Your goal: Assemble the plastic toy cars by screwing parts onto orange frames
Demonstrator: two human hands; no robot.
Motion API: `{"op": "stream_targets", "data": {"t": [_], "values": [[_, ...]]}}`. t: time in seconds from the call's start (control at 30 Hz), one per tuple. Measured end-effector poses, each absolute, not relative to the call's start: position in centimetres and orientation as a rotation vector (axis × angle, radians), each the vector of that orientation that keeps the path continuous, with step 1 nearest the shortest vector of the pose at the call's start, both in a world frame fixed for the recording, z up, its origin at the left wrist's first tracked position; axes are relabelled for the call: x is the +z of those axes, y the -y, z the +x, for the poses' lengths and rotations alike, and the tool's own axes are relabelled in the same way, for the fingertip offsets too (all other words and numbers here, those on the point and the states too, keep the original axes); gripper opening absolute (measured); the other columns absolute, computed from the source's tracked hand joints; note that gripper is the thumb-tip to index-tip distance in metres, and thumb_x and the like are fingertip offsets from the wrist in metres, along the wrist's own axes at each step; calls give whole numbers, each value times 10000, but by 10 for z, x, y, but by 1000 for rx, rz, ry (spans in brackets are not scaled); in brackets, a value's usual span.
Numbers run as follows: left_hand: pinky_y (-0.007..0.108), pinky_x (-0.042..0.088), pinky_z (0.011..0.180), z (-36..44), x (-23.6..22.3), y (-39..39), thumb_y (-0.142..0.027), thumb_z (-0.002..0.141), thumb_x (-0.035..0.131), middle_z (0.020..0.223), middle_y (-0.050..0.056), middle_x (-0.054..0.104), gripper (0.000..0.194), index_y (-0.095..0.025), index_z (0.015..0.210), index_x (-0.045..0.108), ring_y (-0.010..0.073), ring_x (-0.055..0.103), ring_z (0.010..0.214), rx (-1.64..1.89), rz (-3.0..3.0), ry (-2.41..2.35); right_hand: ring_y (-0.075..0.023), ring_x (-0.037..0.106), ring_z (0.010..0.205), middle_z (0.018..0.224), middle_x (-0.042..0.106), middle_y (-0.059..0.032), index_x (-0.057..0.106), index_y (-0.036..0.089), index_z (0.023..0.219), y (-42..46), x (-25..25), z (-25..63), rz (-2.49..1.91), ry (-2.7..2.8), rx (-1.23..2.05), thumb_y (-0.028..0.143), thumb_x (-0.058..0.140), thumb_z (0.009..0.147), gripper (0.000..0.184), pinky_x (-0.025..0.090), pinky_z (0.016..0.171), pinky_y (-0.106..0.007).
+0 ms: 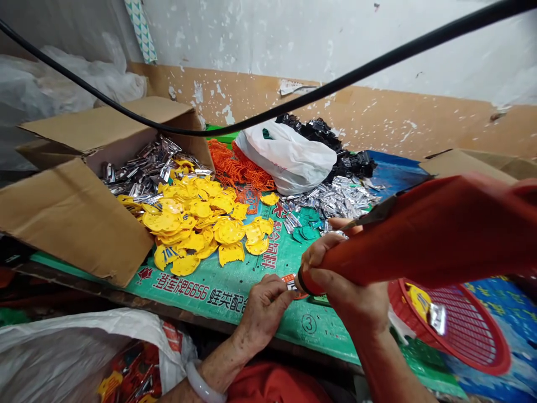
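My right hand [335, 268] is wrapped round the front of a long red electric screwdriver [403, 235], its nose pointing down and left. My left hand [266, 308], fingers pinched, holds a small orange plastic part [301, 295] with a shiny silver piece on it against the table. The screwdriver's nose meets that part; its tip is hidden. A dark green piece [319, 300] lies just beside it. Left of my hands is a heap of yellow plastic parts [201, 218]. Behind them are teal-green parts [308, 224] and silver pieces [335, 193].
A cardboard box [79, 218] spills silver pieces at left. Orange frames [239, 165], a white plastic bag [289, 157] and black parts [356, 163] lie behind. A red basket [474, 330] sits at right, a white sack [84, 347] at lower left. A black cable [260, 115] hangs across.
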State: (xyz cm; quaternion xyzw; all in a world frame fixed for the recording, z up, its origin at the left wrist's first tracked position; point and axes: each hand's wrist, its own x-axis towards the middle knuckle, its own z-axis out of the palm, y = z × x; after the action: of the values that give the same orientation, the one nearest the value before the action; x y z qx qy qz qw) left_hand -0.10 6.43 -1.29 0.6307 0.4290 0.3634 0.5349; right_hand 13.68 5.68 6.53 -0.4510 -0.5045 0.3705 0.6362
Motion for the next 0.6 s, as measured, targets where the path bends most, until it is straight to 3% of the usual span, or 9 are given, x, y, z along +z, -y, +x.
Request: {"op": "stream_targets", "data": {"t": [0.2, 0.37, 0.6], "values": [[301, 385, 738, -7, -8, -69, -357, 843, 534, 727, 30, 557, 269, -178, 658, 615, 190, 506, 782, 802, 1581, -986, -153, 594, 621, 696, 610, 55, 478, 287, 1221, -55, 76, 133, -875, 1015, 899, 108, 709, 633, 656, 525, 597, -324], [288, 398, 760, -14, -4, -73, -328, 861, 532, 791, 35, 568, 239, -163, 756, 669, 184, 529, 807, 841, 1568, -964, -154, 582, 576, 688, 626, 49, 547, 289, 1154, -56, 95, 138, -841, 893, 820, 116, 722, 603, 603, 491, 479, -279], [280, 390, 750, -17, -5, -73, -306, 853, 548, 764, 16, 545, 208, -171, 732, 650, 175, 502, 781, 863, 1492, -982, -149, 588, 552, 686, 636, 5, 664, 169, 696, -76, 77, 163, -1058, 848, 590, 170, 776, 597, 150, 491, 492, -302]]}}
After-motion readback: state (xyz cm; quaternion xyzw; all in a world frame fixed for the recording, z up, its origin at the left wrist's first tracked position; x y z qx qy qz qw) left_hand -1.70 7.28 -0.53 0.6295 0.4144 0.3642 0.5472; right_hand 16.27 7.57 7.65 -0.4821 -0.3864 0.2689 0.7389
